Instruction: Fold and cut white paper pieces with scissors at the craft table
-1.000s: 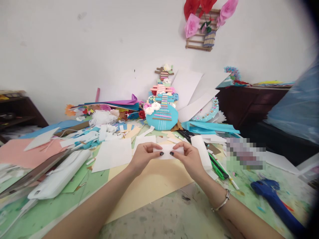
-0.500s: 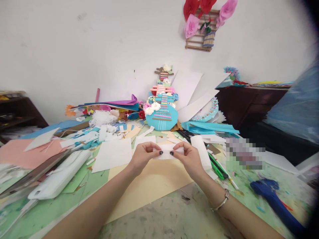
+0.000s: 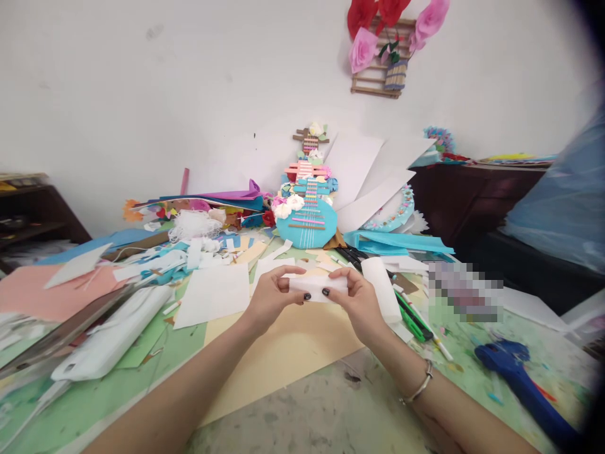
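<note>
Pointer fingers (image 3: pixel 289 270): both a bit higher than half a second ago.
White paper (image 3: pixel 317 287): from far off, I see it between my two hands, over the yellow sheet (image 3: pixel 283 353).
Left hand (image 3: pixel 268 296): pinching its left end.
Right hand (image 3: pixel 363 301): pinching its right end.

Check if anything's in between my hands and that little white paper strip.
Nothing visible is: the left hand and right hand both hold the white paper strip directly, thumbs on its near side. The cream sheet lies beneath, not between.
</note>
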`<action>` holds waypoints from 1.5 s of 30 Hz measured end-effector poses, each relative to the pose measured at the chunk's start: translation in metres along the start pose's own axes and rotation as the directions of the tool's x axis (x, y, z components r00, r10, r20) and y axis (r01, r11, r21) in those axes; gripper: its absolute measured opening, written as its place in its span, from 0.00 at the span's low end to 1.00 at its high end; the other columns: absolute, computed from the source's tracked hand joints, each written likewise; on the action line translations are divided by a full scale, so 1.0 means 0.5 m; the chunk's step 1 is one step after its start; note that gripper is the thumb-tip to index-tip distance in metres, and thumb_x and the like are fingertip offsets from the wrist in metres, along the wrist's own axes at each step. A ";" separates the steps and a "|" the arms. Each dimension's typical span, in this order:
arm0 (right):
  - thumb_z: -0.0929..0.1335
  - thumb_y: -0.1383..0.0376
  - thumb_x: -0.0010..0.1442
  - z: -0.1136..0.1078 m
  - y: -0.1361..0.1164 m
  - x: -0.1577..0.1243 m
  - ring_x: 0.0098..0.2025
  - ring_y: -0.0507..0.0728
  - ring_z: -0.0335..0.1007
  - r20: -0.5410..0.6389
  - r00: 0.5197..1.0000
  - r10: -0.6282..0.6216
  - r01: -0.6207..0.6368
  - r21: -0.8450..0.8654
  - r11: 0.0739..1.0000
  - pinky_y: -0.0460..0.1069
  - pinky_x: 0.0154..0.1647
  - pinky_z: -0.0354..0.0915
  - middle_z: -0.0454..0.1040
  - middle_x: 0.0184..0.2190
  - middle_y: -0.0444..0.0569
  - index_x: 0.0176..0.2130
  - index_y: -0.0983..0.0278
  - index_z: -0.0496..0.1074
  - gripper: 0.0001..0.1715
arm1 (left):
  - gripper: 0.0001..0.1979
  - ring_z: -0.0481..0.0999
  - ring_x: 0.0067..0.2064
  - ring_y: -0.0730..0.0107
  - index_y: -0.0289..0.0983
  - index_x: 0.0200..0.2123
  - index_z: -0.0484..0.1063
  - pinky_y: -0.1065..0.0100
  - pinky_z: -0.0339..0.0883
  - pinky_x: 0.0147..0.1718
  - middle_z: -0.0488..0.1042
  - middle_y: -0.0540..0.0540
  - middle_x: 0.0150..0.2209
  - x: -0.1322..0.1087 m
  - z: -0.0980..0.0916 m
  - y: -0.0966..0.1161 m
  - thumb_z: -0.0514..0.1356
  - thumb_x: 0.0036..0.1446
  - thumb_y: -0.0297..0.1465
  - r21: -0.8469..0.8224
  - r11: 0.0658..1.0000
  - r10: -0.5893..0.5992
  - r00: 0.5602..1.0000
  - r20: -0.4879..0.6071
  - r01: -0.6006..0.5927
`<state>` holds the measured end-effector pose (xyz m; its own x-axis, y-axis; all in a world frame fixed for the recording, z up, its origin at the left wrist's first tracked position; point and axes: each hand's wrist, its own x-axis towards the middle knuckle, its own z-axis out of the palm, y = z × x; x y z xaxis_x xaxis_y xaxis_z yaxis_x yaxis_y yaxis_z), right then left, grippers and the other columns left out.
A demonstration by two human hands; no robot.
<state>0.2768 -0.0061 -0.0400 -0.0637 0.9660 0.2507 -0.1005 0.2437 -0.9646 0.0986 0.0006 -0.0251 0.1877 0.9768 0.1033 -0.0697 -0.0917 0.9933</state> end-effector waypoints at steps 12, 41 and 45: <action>0.73 0.65 0.40 0.004 -0.020 -0.004 0.37 0.56 0.66 -0.015 0.998 -0.056 0.049 -0.307 0.951 0.48 0.34 0.64 0.70 0.39 0.45 0.42 0.59 0.68 0.27 | 0.26 0.72 0.26 0.73 0.33 0.44 0.69 0.71 0.67 0.29 0.76 0.48 0.24 -0.006 0.010 -0.006 0.68 0.37 0.27 -0.040 0.999 0.006 1.000 -0.003 -0.006; 0.74 0.61 0.42 -0.043 -0.045 0.023 0.25 0.56 0.75 0.109 0.979 0.174 -0.164 -0.094 0.982 0.49 0.28 0.71 0.76 0.20 0.47 0.40 0.66 0.67 0.25 | 0.33 0.79 0.31 0.63 0.33 0.47 0.66 0.65 0.76 0.34 0.78 0.44 0.26 0.011 -0.019 0.003 0.71 0.35 0.29 -0.200 0.973 -0.117 0.993 -0.006 0.114; 0.75 0.60 0.40 -0.043 -0.047 0.024 0.25 0.57 0.76 0.096 0.978 0.186 -0.176 -0.106 0.979 0.49 0.28 0.72 0.76 0.20 0.48 0.39 0.67 0.67 0.27 | 0.33 0.79 0.30 0.62 0.33 0.47 0.66 0.63 0.76 0.35 0.76 0.46 0.23 0.012 -0.025 -0.001 0.71 0.35 0.29 -0.129 0.985 -0.123 0.991 -0.044 0.117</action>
<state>0.2994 0.0018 -0.0162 -0.1768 0.9815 0.0733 0.0177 0.0777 -0.9968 0.0875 0.0089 -0.0256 0.1514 0.9882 -0.0224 -0.1729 0.0487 0.9837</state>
